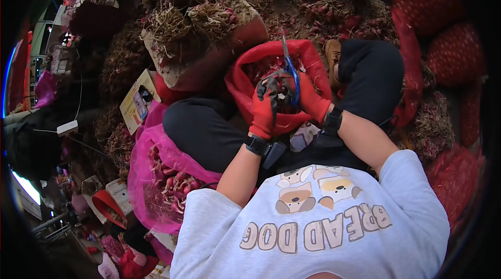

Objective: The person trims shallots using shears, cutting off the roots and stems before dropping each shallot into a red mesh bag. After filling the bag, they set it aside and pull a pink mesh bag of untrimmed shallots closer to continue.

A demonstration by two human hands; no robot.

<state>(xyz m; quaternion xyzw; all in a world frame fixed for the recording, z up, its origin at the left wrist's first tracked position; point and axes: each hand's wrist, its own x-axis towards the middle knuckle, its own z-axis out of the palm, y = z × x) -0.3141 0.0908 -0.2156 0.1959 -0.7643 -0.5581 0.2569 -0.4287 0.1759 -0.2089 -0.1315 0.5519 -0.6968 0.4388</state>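
In the head view, my left hand (265,106), in a red glove with dark fingers, is closed over the open red mesh bag (241,78) between my legs. Its fingers pinch what looks like a shallot (282,95), mostly covered by the gloves. Close beside it, my right hand (311,97), gloved the same way, grips blue-handled scissors (293,76), their blades pointing up and away from me. Reddish shallots and loose skins (266,68) lie inside the bag, below the hands.
Bundles of dried-top shallots (190,21) lie on a block (182,73) at the upper left. A pink mesh bag (138,174) with trimmed shallots sits by my left knee. Filled red sacks (428,0) stand at the right. More bundles (339,0) cover the ground ahead.
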